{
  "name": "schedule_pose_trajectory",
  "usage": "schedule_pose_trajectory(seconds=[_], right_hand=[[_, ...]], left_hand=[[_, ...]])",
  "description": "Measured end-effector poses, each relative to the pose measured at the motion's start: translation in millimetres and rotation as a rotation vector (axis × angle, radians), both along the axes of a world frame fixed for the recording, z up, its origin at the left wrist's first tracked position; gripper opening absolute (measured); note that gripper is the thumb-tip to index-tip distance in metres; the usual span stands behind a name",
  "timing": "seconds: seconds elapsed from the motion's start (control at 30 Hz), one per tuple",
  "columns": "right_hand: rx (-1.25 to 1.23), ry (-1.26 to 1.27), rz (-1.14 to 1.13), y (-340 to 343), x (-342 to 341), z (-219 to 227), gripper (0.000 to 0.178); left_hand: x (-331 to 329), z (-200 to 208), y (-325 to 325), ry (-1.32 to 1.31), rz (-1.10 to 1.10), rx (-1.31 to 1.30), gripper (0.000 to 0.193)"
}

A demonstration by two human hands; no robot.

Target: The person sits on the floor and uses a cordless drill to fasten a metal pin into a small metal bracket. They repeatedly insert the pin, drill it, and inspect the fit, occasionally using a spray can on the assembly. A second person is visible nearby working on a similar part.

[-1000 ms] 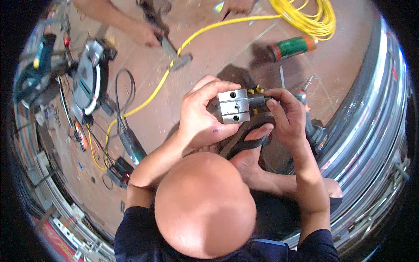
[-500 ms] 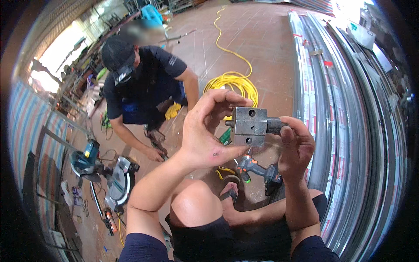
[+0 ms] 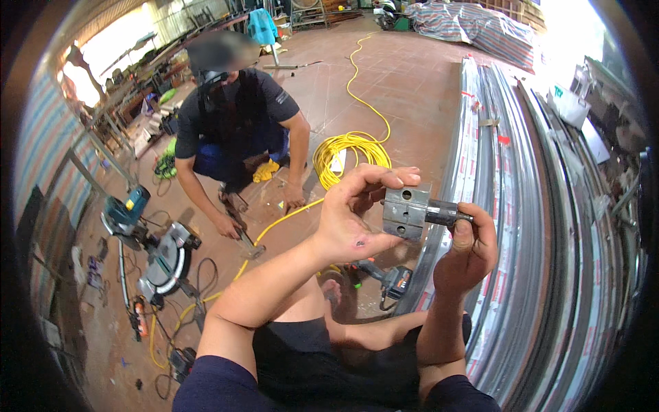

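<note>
Grip: our left hand [image 3: 349, 218] has the metal block [image 3: 406, 214] pinched along its left part, fingers at the upper edge and thumb below. Our right hand [image 3: 469, 255] closes thumb and finger on the far end of the dark round shaft [image 3: 445, 212] that stands out from the block's right side. Position: block and shaft are raised in front of us, well clear of the floor, with the drilled face toward us.

Handling (our estimate): dense and heavy for its bulk, fully stiff, hard to damage. The smooth faces could slip if oily; we cannot tell whether they are. Best hold: the block across its opposite flat sides, since it likely carries most of the weight; the shaft end suits steadying or turning. We would keep fingertips off the holes and edges.

Containers: an orange tube [image 3: 141, 317] stands or leans near the saw [image 3: 167, 264] on the left; contents not visible. At the far end, a striped sheet [image 3: 473, 31] covers a bulky pile; what lies under it is hidden.
</note>
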State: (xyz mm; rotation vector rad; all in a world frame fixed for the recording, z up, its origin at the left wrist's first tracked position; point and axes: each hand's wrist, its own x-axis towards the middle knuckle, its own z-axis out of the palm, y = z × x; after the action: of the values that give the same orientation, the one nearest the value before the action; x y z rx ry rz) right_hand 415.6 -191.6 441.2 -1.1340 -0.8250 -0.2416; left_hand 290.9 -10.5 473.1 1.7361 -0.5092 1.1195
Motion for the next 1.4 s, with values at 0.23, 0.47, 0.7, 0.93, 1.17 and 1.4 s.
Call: schedule_pose_trajectory(seconds=[0.23, 0.47, 0.7, 0.93, 1.17, 1.4], right_hand=[[0.072, 0.123, 0.135, 15, -4, 2, 0.026], [0.054, 0.152, 0.19, 31, -4, -10, 0.026], [-0.005, 0.152, 0.192, 36, -1, -14, 0.025], [0.001, 0.148, 0.156, 31, -1, -9, 0.026], [-0.006, 0.147, 0.145, 32, -3, -8, 0.026], [0.009, 0.16, 0.152, 33, -5, -8, 0.024]], left_hand=[[-13, -7, -9, 0.102, 0.085, -0.167, 0.072], [-20, -9, 4, 0.147, 0.074, -0.187, 0.071], [-19, -12, 6, 0.218, 0.116, -0.279, 0.076], [-19, -13, 5, 0.284, 0.157, -0.282, 0.076], [-14, -20, 9, 0.19, 0.098, -0.236, 0.071], [-10, -28, 16, 0.124, 0.104, -0.164, 0.07]])
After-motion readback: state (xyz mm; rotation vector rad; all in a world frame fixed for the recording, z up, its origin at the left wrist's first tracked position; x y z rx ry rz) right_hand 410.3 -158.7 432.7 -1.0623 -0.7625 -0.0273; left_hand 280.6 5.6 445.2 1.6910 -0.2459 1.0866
